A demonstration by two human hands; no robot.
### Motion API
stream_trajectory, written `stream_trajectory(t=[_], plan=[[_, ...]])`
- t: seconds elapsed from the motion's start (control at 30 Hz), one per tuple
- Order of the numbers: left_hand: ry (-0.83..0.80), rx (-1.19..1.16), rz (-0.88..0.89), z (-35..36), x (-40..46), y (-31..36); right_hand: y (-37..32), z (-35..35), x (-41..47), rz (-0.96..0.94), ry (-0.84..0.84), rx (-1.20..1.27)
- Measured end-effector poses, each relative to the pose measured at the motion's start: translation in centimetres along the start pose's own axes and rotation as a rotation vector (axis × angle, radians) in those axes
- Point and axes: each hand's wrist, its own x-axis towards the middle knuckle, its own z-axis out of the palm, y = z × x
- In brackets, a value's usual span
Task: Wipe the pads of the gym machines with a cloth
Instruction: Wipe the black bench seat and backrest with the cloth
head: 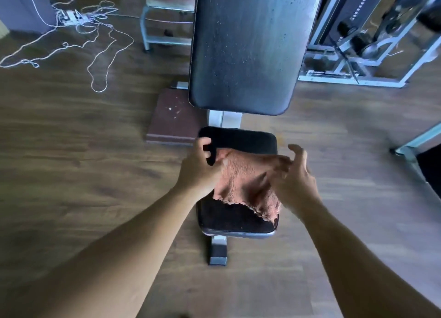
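The seat pad point(238, 138) sits at the centre of the frame, with the back pad point(248, 48) rising behind it toward the top edge. A cloth point(245, 184) hangs over the seat pad between the two hands — the left hand point(198, 167) at its left edge, the right hand point(296, 174) at its right. A flat block point(171, 119) lies on the floor point(71, 138) just left of the seat pad. A stool point(167, 19) stands at upper centre-left, a tangle of cord point(78, 31) at upper left — a metal frame point(358, 62) at upper right.
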Motion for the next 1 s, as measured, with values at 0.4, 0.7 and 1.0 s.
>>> stream_trajectory(t=[0.4, 0.7, 1.0], plan=[[-0.095, 0.812, 0.394, 4.2, 6.2, -6.5, 2.1, 9.7, 4.9, -0.195, -0.197, -0.549], [0.017, 0.856, 0.378, 7.0, 8.0, -7.4, 5.1, 9.1, 10.5, -0.255, -0.190, -0.643], [0.144, 0.841, 0.380, 7.4, 8.3, -7.9, 4.1, 8.5, 15.8, -0.328, -0.233, -0.671]])
